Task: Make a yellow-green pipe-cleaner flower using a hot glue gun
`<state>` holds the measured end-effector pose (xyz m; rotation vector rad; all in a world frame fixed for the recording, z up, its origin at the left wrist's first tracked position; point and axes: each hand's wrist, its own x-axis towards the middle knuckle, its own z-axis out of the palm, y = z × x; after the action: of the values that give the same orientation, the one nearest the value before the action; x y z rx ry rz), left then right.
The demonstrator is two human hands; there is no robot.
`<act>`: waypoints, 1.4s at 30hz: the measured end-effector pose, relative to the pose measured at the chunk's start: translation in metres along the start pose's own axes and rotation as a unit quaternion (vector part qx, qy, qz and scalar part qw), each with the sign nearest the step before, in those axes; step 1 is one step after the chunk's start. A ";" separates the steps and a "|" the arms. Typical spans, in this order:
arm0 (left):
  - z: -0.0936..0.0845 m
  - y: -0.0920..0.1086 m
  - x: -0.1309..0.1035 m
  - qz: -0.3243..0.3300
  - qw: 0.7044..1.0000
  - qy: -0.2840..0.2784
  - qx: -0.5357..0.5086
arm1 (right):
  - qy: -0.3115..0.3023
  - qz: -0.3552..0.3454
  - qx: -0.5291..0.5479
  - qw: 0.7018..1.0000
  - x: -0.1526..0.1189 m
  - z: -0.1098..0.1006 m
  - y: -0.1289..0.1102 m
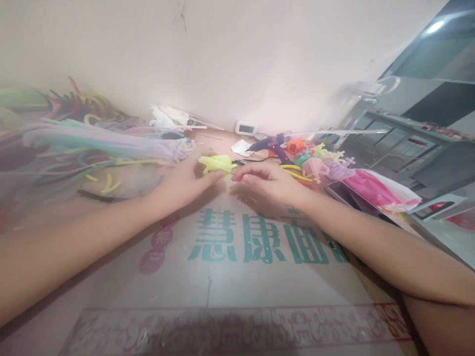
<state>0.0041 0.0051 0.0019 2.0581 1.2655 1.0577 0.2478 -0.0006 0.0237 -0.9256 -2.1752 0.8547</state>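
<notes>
My left hand (193, 175) is closed on a small bright yellow bundle of bent pipe cleaners (217, 163), with the thumb along its near side. Just right of it is my right hand (267, 180), its fingers curled in and the thumb close to the index fingertip. Whatever may be between those fingertips is hidden or too small to name. Both hands are above the far part of a table covering (222, 287) printed with large green characters. Behind the right hand lies a dark blue glue gun (265, 143), its nozzle pointing left over a white scrap (242, 148).
Bunches of pastel pipe cleaners (111, 141) are heaped at the left, partly blurred. A small white digital clock (246, 128) stands against the wall. Small coloured pipe-cleaner pieces (315, 168) and a pink-and-white package (382, 190) are at the right, near the table's edge.
</notes>
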 end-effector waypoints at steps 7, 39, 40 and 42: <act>0.000 -0.004 0.006 -0.009 0.998 0.006 -0.060 | -0.352 -0.066 0.008 0.934 -0.016 0.005 -0.039; 0.003 -0.005 -0.005 0.065 0.997 -0.039 0.011 | 0.142 0.007 0.028 0.990 0.001 0.032 0.020; 0.003 -0.005 -0.005 0.063 0.997 -0.038 0.009 | 0.146 0.004 0.014 0.989 0.001 0.032 0.023; 0.004 -0.005 -0.005 0.057 0.998 -0.038 0.009 | 0.147 0.000 0.004 0.989 0.001 0.031 0.027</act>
<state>0.0032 0.0024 -0.0062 2.1853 1.1354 1.0107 0.2341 0.0050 -0.0148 -0.9806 -1.9169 0.6786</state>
